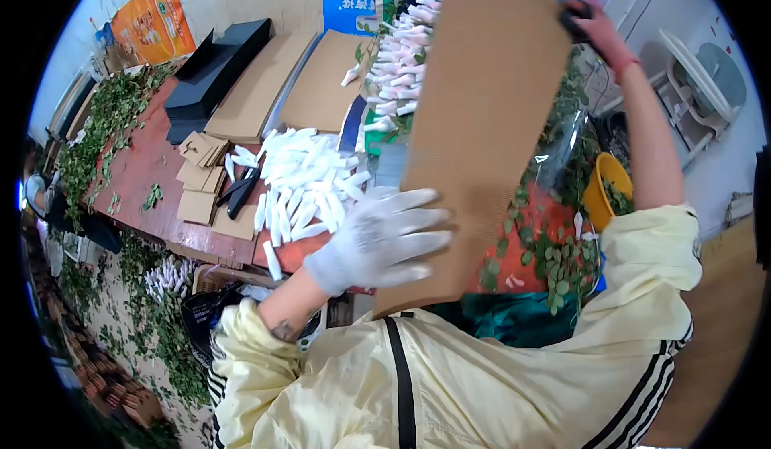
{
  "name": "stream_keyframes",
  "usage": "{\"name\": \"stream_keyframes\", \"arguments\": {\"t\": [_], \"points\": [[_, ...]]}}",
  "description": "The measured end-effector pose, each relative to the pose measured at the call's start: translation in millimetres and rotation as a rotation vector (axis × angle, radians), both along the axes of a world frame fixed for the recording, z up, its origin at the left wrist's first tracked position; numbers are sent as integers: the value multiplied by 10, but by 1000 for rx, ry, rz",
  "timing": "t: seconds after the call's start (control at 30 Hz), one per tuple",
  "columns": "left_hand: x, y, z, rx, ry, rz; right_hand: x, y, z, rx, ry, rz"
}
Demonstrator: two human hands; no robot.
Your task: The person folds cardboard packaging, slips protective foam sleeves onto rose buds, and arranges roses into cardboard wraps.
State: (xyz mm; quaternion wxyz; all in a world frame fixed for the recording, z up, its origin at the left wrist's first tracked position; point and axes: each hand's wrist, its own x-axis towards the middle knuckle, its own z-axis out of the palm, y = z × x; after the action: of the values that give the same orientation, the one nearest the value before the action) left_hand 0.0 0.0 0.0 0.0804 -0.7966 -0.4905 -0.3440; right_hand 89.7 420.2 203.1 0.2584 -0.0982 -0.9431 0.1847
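A long brown cardboard sheet [486,120] stands tilted in front of me, its lower end near my jacket. My left hand [385,240], in a whitish glove, lies against its left side with fingers stretched out and apart. At the sheet's upper right edge is my right hand [598,35], in a pinkish glove with a black part over the fingers. Its fingers are curled at that edge. Left of the sheet lies a heap of white tube-like sleeves [309,184]. Behind it are flower stems with white-wrapped heads [401,55], partly hidden by the sheet.
On the red table [136,180] lie black folded boards [217,71], cardboard stacks [261,83], small cardboard pieces [201,184] and a black-handled tool [238,192]. A yellow bucket [596,196] stands right. Green leaves [554,264] are scattered about. Another person [36,184] is far left.
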Motion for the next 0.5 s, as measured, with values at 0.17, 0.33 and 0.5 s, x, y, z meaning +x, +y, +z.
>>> {"name": "stream_keyframes", "arguments": {"t": [0.17, 0.33, 0.5], "points": [[-403, 1136, -530, -575, 83, 132, -718, 223, -618, 147, -151, 91], [-690, 1470, -979, -906, 77, 215, -873, -145, -1140, 846, -492, -238], [-998, 1587, -1654, -1174, 58, 144, -195, -1140, -1533, 473, -401, 458]]}}
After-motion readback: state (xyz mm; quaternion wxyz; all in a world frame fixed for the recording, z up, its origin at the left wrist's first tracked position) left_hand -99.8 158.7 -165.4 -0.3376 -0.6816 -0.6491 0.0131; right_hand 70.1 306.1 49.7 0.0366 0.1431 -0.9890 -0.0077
